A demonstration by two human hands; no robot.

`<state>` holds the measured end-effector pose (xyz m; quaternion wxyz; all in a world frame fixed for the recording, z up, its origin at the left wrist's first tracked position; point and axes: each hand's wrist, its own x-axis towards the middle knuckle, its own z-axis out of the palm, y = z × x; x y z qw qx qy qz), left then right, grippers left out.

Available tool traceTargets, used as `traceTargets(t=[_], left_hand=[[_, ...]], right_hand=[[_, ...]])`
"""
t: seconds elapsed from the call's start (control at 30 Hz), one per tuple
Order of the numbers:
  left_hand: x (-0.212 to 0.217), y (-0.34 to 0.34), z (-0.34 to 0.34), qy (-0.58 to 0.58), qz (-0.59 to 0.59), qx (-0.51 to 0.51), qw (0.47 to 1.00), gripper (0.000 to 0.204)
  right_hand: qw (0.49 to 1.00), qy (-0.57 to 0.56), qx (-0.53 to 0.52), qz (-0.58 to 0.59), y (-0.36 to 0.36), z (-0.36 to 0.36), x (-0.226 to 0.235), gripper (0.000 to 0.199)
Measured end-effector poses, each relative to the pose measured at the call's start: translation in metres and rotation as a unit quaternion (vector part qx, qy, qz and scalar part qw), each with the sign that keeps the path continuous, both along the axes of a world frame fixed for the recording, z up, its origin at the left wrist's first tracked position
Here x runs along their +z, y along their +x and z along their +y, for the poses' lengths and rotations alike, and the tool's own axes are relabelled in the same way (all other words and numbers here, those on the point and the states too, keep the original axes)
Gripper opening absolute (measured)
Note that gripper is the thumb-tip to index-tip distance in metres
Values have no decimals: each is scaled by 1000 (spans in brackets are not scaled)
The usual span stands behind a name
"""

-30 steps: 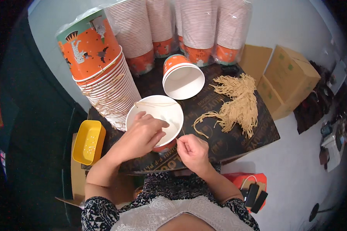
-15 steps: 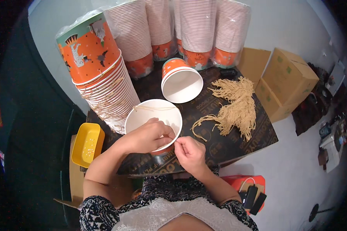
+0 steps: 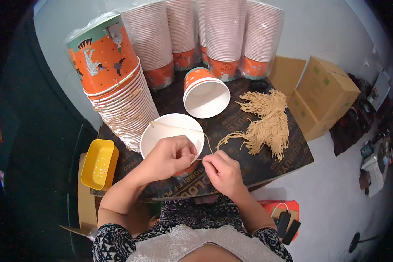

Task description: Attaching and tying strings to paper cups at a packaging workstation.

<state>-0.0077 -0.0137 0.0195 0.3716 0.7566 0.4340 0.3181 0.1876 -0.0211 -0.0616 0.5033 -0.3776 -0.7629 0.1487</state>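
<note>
A paper bucket (image 3: 161, 131) with a white inside and an orange outside stands tilted open toward me at the table's near edge. One tan string (image 3: 179, 127) crosses its mouth from the far left rim, then drops past the right rim. My left hand (image 3: 172, 157) reaches over the near rim with fingers pinched; what they hold is hidden. Just right of the rim, my right hand (image 3: 225, 172) is closed, pinching the string between thumb and forefinger. A short taut length of string shows between the two hands.
Left stands a tall stack of buckets (image 3: 122, 105) with strings; behind are wrapped bucket stacks (image 3: 225, 30). Another bucket (image 3: 207, 98) lies on its side beyond mine. Tan strings (image 3: 268, 124) lie bundled right. A yellow tray (image 3: 88, 168) holds small white bits. Cardboard boxes (image 3: 325, 94) stand far right.
My right hand has moved slightly right and down, away from the rim, drawing string with it. The left hand has come back a little toward me, out of the bucket's mouth.
</note>
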Motion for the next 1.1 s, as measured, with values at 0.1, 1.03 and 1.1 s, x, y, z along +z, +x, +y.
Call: traceTargets(t=[0.1,1.03,1.1], left_hand=[[-10,2,6,-82,-155,-13,984,9],[-11,7,33,-246,-193,-68,947,4],[-12,6,33,-242,-183,-68,950,10]], right_hand=[[1000,16,2,1,2,0,2,10],[988,48,144,38,21,22,55,27],[986,37,156,51,21,24,56,26]])
